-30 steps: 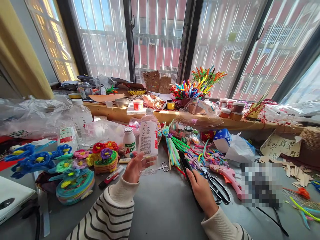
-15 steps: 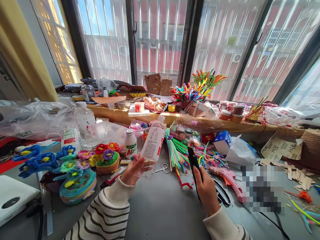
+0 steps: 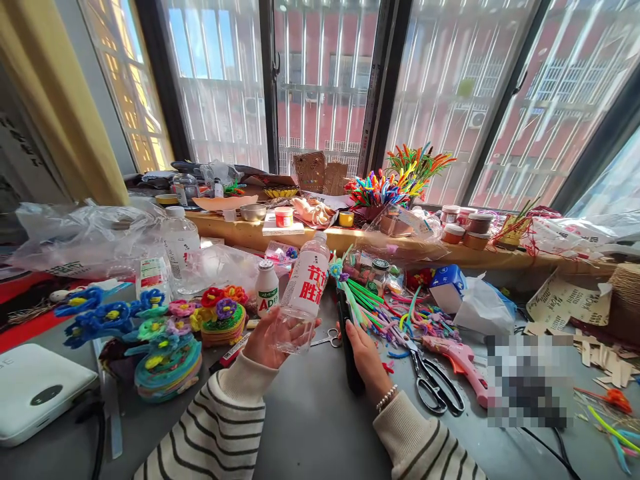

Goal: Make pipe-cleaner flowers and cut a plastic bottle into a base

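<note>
My left hand (image 3: 264, 339) holds a clear plastic bottle (image 3: 306, 280) low down near its base, fingers behind it. The bottle leans to the right and its white label with large red characters faces me. In my right hand (image 3: 369, 360) is a long, flat black object (image 3: 350, 340), seen almost edge-on; its kind is unclear. Beyond it lies a bundle of coloured pipe cleaners (image 3: 365, 300). Small scissors (image 3: 330, 339) rest between my hands. To the right of my right hand are large black-handled scissors (image 3: 435, 383) and a pink glue gun (image 3: 457, 363).
Pipe-cleaner flowers (image 3: 167, 353), a small white drink bottle (image 3: 267, 290) and another clear bottle (image 3: 180, 250) stand on the left. A white device (image 3: 40, 393) lies at the left edge. Behind, a ledge (image 3: 230, 230) carries jars and craft supplies. Wood pieces (image 3: 607, 357) lie right.
The bottle has turned in my left hand, from its barcode side to its red-lettered side. My right hand has moved left with the black object, uncovering the large scissors.
</note>
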Demonstrator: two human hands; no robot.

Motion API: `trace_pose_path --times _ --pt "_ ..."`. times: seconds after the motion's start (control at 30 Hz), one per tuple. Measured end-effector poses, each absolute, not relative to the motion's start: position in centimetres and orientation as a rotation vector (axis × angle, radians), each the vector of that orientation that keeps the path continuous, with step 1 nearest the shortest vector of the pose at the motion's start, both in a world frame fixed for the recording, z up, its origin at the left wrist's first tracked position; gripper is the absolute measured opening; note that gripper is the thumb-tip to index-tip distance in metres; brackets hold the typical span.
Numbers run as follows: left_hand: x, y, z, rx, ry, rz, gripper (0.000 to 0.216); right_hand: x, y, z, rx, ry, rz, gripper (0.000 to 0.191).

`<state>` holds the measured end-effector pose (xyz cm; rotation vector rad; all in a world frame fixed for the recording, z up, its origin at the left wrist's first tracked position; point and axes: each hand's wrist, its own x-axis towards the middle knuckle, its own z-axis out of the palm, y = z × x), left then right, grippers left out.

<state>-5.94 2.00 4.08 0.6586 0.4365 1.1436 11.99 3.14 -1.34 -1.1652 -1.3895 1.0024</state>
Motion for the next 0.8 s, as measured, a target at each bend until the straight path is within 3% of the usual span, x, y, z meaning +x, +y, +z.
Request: trace_pose_path --times 0.2,0.4,0.63,0.8 --pt "-6.1 2.1 3.5 0.665 0.352 1.087 0.037 13.8 4.9 -2.0 -1.314 -1.347 0.830 0.038" --pt "-5.8 2.1 3.0 0.687 0.324 1.095 0.013 15.1 4.9 -1.8 -1.317 -1.353 0.802 0.038" --pt "-5.3 1.9 2.8 0.823 0.476 1.117 0.058 15.3 1.4 -0.2 -1.223 -1.444 0.698 0.036" --pt "-5.0 1.8 2.8 0.913 0.550 1.031 0.067 13.9 -1.9 0.7 -0.932 -1.431 0.939 0.042"
